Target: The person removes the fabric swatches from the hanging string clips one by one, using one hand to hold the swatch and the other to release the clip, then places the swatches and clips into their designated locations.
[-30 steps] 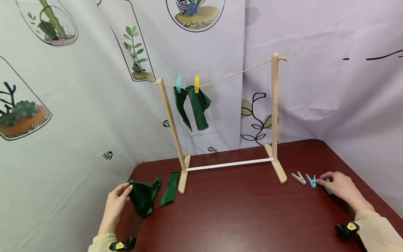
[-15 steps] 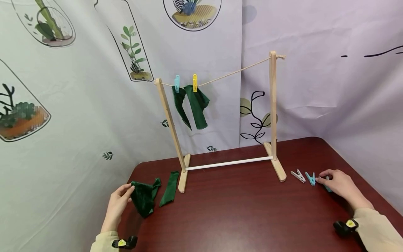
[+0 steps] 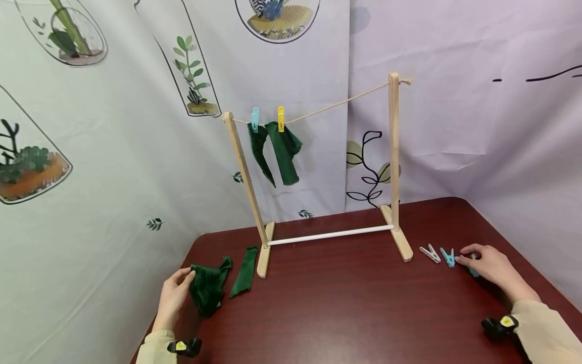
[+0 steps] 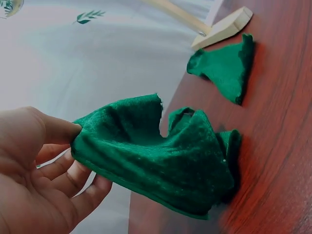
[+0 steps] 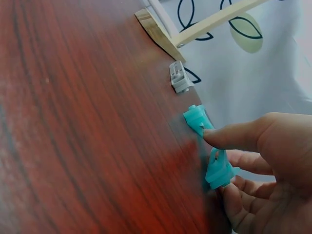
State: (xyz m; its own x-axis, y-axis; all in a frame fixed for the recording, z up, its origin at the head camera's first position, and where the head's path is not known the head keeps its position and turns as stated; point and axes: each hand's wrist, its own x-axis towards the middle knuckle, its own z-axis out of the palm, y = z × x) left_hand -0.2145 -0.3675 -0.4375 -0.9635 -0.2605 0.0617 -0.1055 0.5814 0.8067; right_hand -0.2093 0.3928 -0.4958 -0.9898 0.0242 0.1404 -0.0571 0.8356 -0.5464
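Note:
My left hand pinches the corner of a dark green velvet cloth between thumb and fingers. Its held corner is lifted while the far end rests on the table. A second green cloth lies flat to its right. At the right, my right hand rests on the table around a teal clothespin. Its fingers are relaxed, and the thumb reaches over to another teal clothespin. A grey-white clothespin lies just beyond. No firm grip on a clothespin shows.
A wooden stand holds a sloping cord. A blue clothespin and a yellow clothespin hold green cloth on the cord's left part. A white rod joins the feet on the dark red table.
My left hand has shifted slightly to the right and downward, still pinching the green cloth, which crumples a little more. My right hand stays at the clothespins. The head view has drifted slightly.

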